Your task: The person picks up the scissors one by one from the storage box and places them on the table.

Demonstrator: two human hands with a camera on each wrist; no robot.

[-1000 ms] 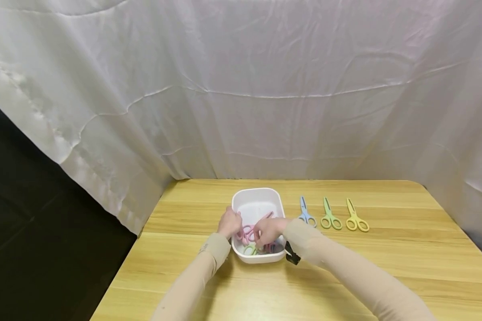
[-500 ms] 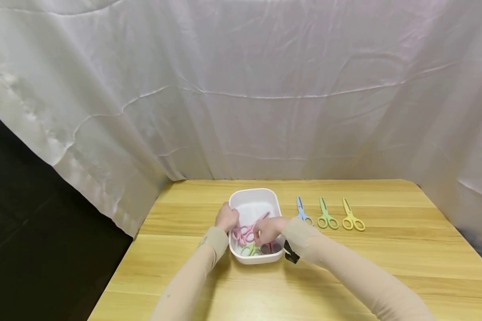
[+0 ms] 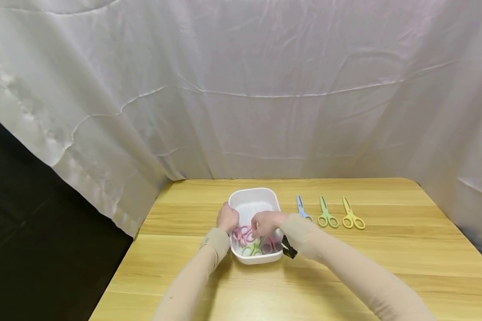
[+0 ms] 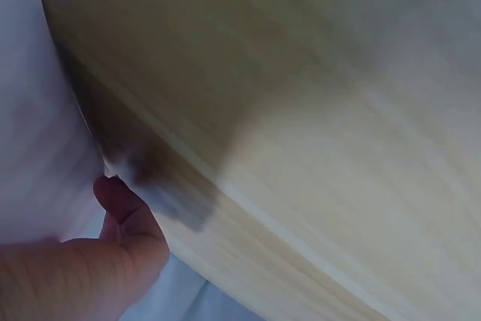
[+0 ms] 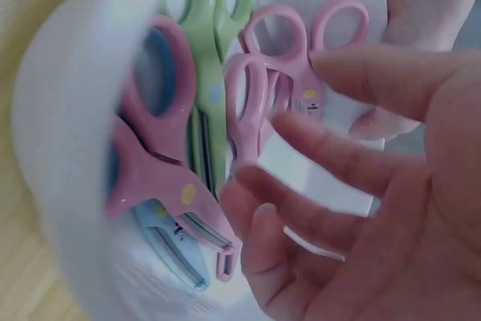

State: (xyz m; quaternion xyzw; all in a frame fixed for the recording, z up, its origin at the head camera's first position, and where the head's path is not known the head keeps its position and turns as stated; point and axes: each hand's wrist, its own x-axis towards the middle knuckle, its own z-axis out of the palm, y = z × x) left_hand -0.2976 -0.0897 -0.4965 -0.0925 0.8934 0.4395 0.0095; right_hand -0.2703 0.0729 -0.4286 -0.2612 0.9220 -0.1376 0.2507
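Observation:
A white plastic bin (image 3: 249,209) holds several safety scissors. My left hand (image 3: 227,218) grips the bin's left rim, its thumb (image 4: 124,204) against the outer wall in the left wrist view. My right hand (image 3: 266,224) is over the bin with fingers spread and loosely bent, holding nothing. Under it, the right wrist view shows green scissors (image 5: 203,50) beside pink scissors (image 5: 176,186), which lie partly over blue scissors (image 5: 173,249). More pink scissors (image 5: 301,84) lie by the thumb and index fingertip, partly hidden by my fingers.
On the wooden table (image 3: 389,254), right of the bin, blue scissors (image 3: 301,207), green scissors (image 3: 327,218) and yellow scissors (image 3: 352,218) lie in a row, blades pointing away. My right sleeve overlaps the blue pair's handles. A pale curtain (image 3: 265,133) hangs behind the table.
My right hand has risen slightly and shifted toward the back of the bin, uncovering more of the green and pink handles at the front. The left hand keeps its grip on the rim.

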